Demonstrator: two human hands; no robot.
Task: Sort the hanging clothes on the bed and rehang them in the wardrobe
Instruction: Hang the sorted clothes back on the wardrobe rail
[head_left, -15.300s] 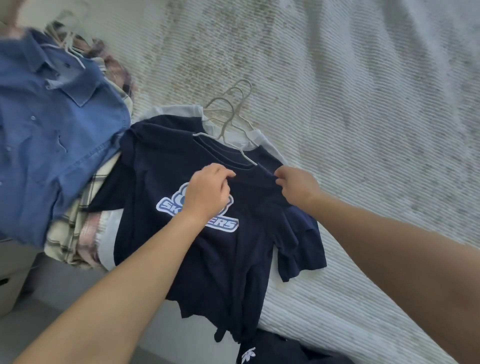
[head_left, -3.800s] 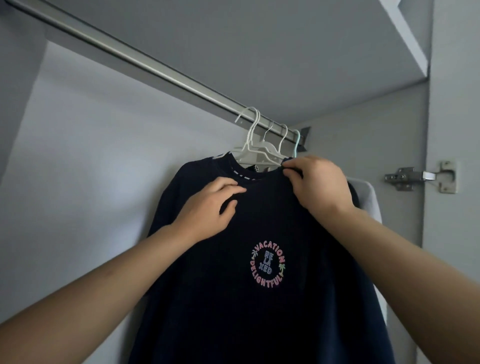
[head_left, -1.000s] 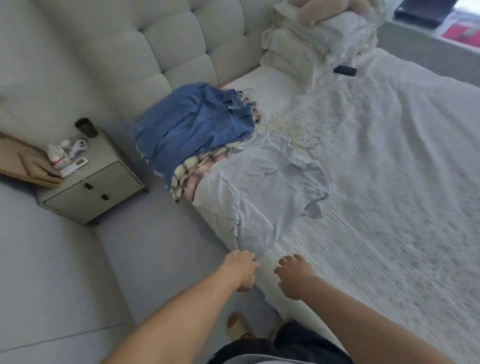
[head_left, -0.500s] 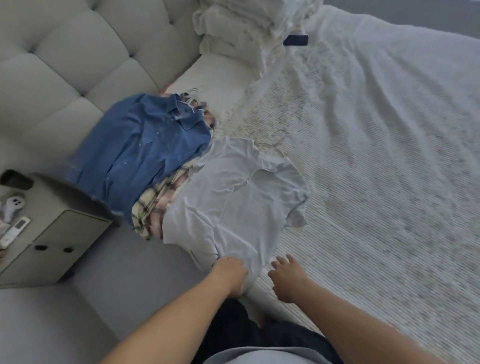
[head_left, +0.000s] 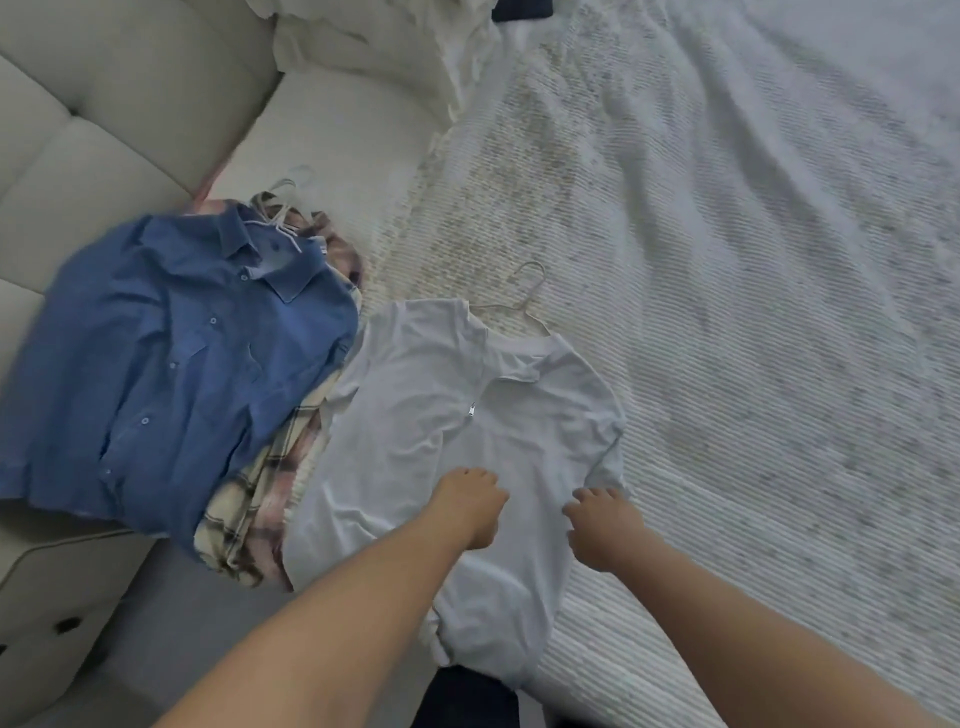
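White cotton, a zip-neck top (head_left: 467, 415) lies flat on the bed (head_left: 727, 260) near its edge, its pale hanger (head_left: 524, 291) poking out at the collar. Both hands are over its lower half. The left hand (head_left: 470, 506) rests on the fabric with its fingers curled under, though I cannot tell whether they pinch cloth or merely press it. The right hand (head_left: 602, 525) hovers at the sleeve hem, fingers loosely bent and apparently holding nothing.

To the left, partly tucked under the white top's side, sits a second pile: a blue button shirt (head_left: 171, 374) on top of a plaid shirt (head_left: 260, 499), with several hanger hooks (head_left: 283, 205) bunched at the collars near the padded headboard (head_left: 104, 130).

As a judgement, the task is partway through. At least three garments remain on the bed, all on hangers, and the wardrobe is out of sight here. The white top looks to be the next piece to lift and carry; the blue and plaid shirts follow after it.
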